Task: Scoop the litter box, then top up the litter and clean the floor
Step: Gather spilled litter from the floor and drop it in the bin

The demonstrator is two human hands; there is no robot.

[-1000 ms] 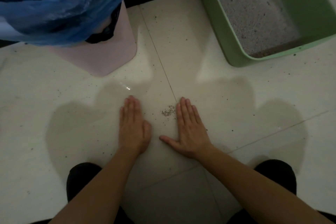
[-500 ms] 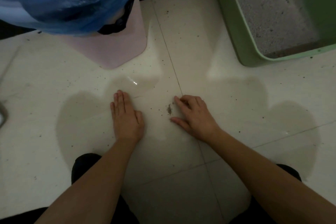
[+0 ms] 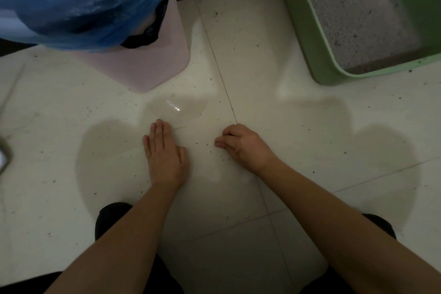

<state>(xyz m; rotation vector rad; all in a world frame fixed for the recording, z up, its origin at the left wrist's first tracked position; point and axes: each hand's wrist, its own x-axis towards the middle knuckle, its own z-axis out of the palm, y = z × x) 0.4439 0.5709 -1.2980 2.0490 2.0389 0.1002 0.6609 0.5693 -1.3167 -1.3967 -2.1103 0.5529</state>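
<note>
View from above of a person crouched over a pale tiled floor (image 3: 250, 59), both bare forearms reaching in from 6 o'clock, two dark-clothed knees at the bottom edge. There are two hands, near each other at the middle of the picture but not touching. The left hand (image 3: 164, 157), just toward 8 o'clock from centre, lies palm down and flat on the tile, its four fingers straight and pressed together and pointing to 12 o'clock, the thumb tucked along the side. The right hand (image 3: 243, 147), just toward 5 o'clock from centre, is knuckles up with its fingers curled under and the thumb tip meeting the index fingertip at floor level, pointing toward 9 o'clock. Whether anything lies in that pinch cannot be told. A few dark litter grains (image 3: 210, 148) lie loose on the tile between the two hands, with more specks scattered across the floor. One green litter box (image 3: 307, 38) stands at 2 o'clock, cut off by the frame, with pale grey litter (image 3: 353, 14) inside. One pink bin (image 3: 155, 64) stands at 11 o'clock, lined with two bags: a blue bag (image 3: 83, 2) over a black bag (image 3: 143, 37).
</note>
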